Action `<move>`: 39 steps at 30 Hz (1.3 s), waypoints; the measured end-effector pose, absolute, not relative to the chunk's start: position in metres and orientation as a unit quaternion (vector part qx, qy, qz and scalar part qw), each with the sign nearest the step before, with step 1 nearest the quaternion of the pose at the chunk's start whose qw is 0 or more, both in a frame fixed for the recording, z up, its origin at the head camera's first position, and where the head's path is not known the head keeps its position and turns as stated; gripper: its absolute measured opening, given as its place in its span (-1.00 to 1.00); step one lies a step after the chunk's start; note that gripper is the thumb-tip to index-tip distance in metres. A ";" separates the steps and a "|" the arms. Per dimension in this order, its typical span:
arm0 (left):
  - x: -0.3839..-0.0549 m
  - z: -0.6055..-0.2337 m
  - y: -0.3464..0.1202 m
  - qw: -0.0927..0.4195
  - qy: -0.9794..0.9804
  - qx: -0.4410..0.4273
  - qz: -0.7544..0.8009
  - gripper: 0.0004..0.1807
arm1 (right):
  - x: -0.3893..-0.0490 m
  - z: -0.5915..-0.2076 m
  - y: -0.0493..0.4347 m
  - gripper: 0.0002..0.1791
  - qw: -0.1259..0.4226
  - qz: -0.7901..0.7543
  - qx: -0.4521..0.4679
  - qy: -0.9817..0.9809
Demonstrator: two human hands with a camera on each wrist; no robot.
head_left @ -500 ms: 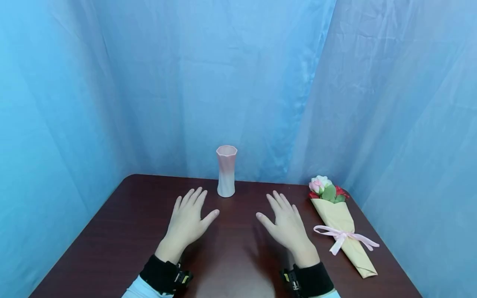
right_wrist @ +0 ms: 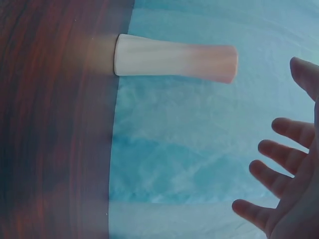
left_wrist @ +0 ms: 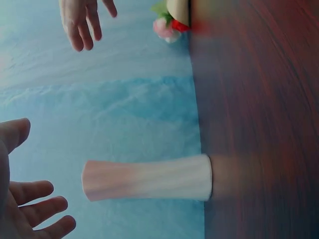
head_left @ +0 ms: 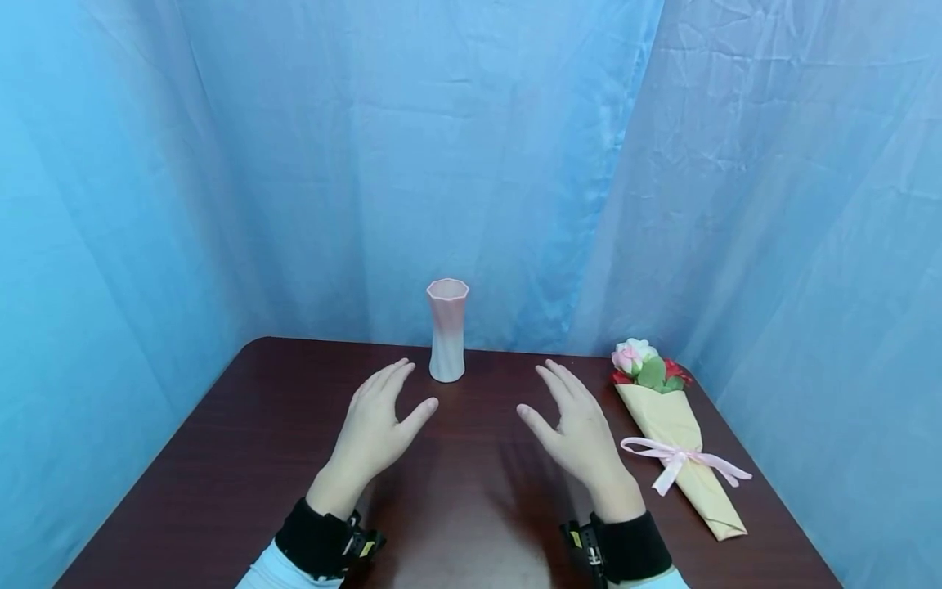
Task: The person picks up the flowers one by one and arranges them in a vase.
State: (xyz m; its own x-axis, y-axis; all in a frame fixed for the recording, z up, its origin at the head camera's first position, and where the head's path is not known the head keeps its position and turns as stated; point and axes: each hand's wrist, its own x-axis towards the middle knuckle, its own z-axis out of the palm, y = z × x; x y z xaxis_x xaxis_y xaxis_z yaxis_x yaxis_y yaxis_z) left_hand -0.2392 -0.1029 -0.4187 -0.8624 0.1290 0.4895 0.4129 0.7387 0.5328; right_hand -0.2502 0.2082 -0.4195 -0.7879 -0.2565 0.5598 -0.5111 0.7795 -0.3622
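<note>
A pink-to-white fluted vase (head_left: 447, 331) stands upright near the table's back edge, between and beyond the two hands. My left hand (head_left: 374, 425) hovers above the table to the front left of the vase, fingers extended and thumb spread, holding nothing. Opposite it, my right hand (head_left: 581, 429) is raised with fingers loosely extended, palm turned inward, also holding nothing. To the right of that hand lies a bouquet (head_left: 673, 442) in cream paper, tied with a pink ribbon (head_left: 673, 460). Its pink, white and red flowers (head_left: 636, 358) point toward the back edge.
The dark wooden table (head_left: 243, 458) has a rounded back left corner. Blue curtains (head_left: 412, 164) hang behind it and along both sides. Each wrist wears a black band with a small device.
Both hands have lifted and turned their palms inward a little; the right hand has shifted slightly right. The whole scene sits slightly higher in the head view. Vase and bouquet stay in place.
</note>
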 end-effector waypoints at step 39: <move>-0.240 -0.426 -0.074 0.128 -0.811 -0.144 -0.553 -0.44 | -0.259 -0.421 0.285 -0.26 0.277 0.326 0.115 -0.896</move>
